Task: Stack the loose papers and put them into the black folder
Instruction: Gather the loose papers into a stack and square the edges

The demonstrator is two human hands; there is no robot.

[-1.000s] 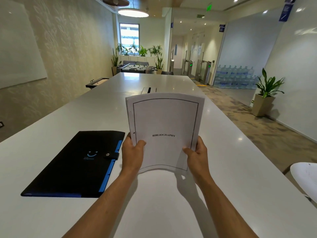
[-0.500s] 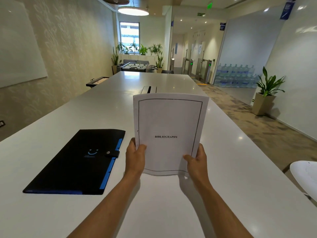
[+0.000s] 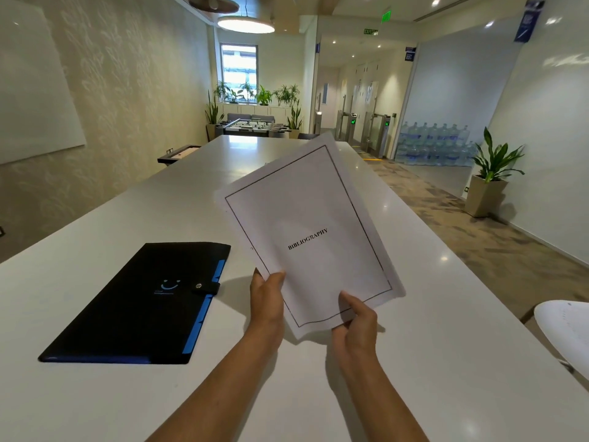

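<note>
A stack of white papers (image 3: 310, 231), its top sheet framed by a thin black border and printed "BIBLIOGRAPHY", is held up off the white table (image 3: 95, 403) and tilted with its top leaning left. My left hand (image 3: 267, 298) grips its lower left edge. My right hand (image 3: 355, 317) pinches its bottom edge. The black folder (image 3: 137, 304) lies flat on the table to the left of my hands, closed by a snap tab, with blue index tabs along its right side.
The long table runs away from me toward a foosball table (image 3: 251, 126) and plants. A white chair (image 3: 567, 327) stands at the table's right edge. Right of the table are carpeted floor, a potted plant (image 3: 492, 177) and stacked water bottles (image 3: 433, 145).
The paper stack has turned from upright to tilted, its top swinging left and its bottom right. My right hand has shifted from the right edge to the bottom edge.
</note>
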